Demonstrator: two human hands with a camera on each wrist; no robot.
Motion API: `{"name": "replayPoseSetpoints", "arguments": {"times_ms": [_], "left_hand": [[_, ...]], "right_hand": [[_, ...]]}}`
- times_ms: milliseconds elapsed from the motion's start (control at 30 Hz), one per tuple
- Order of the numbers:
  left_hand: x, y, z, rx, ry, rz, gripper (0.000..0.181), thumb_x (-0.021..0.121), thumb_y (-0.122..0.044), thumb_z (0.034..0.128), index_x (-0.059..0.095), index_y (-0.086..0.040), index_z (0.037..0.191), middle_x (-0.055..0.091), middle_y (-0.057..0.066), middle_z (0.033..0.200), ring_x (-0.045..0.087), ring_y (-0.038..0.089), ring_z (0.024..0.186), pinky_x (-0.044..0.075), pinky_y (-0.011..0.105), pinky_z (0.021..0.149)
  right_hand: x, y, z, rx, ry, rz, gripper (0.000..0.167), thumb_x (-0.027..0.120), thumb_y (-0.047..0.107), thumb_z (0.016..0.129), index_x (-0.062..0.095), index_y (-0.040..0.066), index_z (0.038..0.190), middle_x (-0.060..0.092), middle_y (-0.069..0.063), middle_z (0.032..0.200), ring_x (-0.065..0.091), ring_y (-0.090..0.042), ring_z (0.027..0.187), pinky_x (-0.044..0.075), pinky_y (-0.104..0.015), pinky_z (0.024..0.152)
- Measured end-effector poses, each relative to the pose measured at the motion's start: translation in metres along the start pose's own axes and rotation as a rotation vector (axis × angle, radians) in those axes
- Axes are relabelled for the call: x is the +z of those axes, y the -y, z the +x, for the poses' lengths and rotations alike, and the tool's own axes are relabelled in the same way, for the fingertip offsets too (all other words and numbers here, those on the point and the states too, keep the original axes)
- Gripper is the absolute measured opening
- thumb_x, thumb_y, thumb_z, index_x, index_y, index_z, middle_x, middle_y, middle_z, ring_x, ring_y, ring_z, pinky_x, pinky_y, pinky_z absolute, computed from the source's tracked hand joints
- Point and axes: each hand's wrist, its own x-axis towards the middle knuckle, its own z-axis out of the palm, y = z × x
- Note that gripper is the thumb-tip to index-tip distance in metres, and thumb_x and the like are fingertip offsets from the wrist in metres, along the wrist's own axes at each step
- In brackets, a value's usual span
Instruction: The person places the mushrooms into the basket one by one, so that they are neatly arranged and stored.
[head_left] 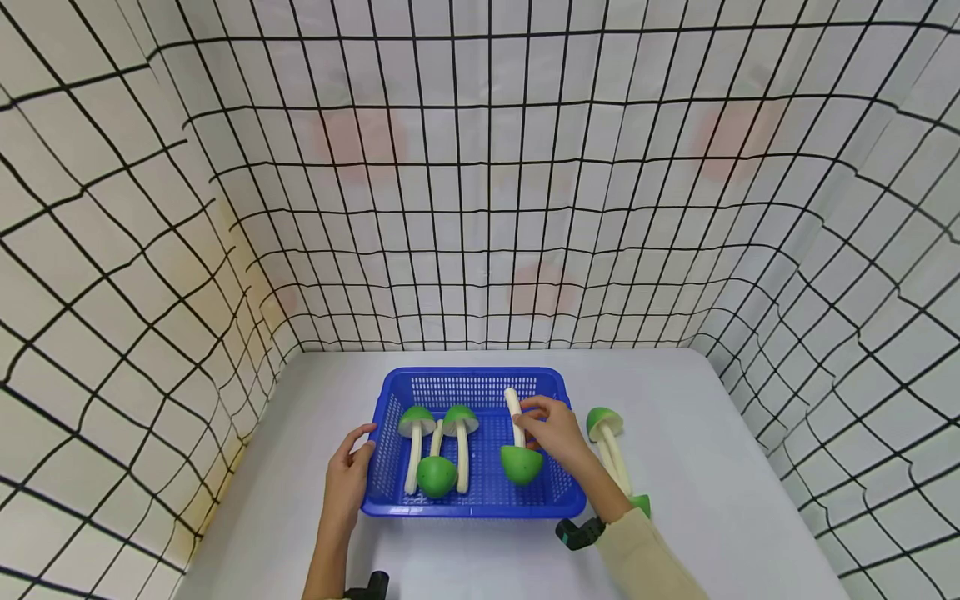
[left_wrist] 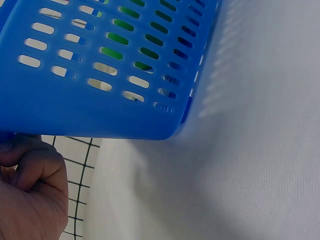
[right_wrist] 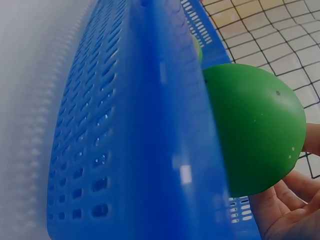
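Note:
My right hand [head_left: 555, 433] pinches the pale stem of a green-capped mushroom [head_left: 521, 465] over the right part of a blue basket [head_left: 472, 511], cap towards me. In the right wrist view, the cap [right_wrist: 255, 130] hides part of the hand [right_wrist: 295, 205] beyond the basket wall [right_wrist: 150, 125]. My left hand [head_left: 347, 479] is at the basket's left rim; in the left wrist view, its curled fingers [left_wrist: 42, 165] hold the edge of the basket [left_wrist: 90, 115]. Three similar mushrooms lie in the basket's left half, the middle one [head_left: 436, 477] with its cap towards me.
Right of the basket, on the white table [head_left: 720, 500], lie mushrooms with green caps [head_left: 603, 419], partly covered by my right forearm. Black netting [head_left: 487, 208] over pale walls surrounds the back and both sides.

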Motion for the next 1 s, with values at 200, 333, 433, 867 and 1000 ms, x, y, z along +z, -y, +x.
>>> {"name": "replayPoseSetpoints", "arguments": {"times_ms": [200,333,433,867,1000], "left_hand": [[0.001,-0.001,0.004,0.000,0.005,0.014,0.037,0.049,-0.031,0.1087,0.056,-0.028,0.145,0.068,0.022,0.123,0.065,0.025,0.089,0.059,0.029,0.072],[0.001,-0.002,0.003,-0.001,0.005,0.020,0.037,0.049,-0.031,0.1087,0.056,-0.027,0.145,0.068,0.023,0.123,0.067,0.027,0.089,0.061,0.032,0.072],[0.001,-0.002,0.002,-0.002,0.003,0.019,0.036,0.049,-0.031,0.1087,0.056,-0.027,0.144,0.068,0.023,0.125,0.068,0.028,0.091,0.062,0.035,0.074],[0.001,-0.002,0.002,-0.003,-0.002,0.032,0.035,0.049,-0.031,0.1080,0.056,-0.028,0.143,0.066,0.024,0.128,0.068,0.030,0.092,0.064,0.040,0.076],[0.001,-0.001,0.003,-0.002,-0.004,0.037,0.035,0.049,-0.030,0.1082,0.057,-0.027,0.142,0.066,0.024,0.127,0.067,0.029,0.091,0.063,0.037,0.075]], "right_hand": [[0.004,0.002,0.002,-0.005,0.013,-0.020,0.035,0.072,0.021,0.096,0.068,0.005,0.127,0.074,-0.011,0.099,0.072,-0.017,0.072,0.062,-0.032,0.061],[0.007,-0.001,0.003,-0.006,0.033,-0.024,0.035,0.072,0.021,0.097,0.067,0.005,0.128,0.074,-0.012,0.103,0.072,-0.018,0.074,0.062,-0.033,0.061],[0.009,-0.002,0.004,0.000,0.042,-0.022,0.035,0.072,0.021,0.096,0.067,0.005,0.127,0.073,-0.013,0.103,0.073,-0.018,0.074,0.062,-0.033,0.062],[0.022,-0.003,0.007,0.015,0.070,-0.043,0.033,0.070,0.018,0.096,0.066,0.001,0.125,0.072,-0.014,0.101,0.071,-0.017,0.072,0.062,-0.032,0.061],[0.026,-0.003,0.007,0.028,0.075,-0.044,0.032,0.069,0.016,0.096,0.067,0.001,0.124,0.072,-0.014,0.102,0.071,-0.017,0.071,0.062,-0.032,0.060]]}}
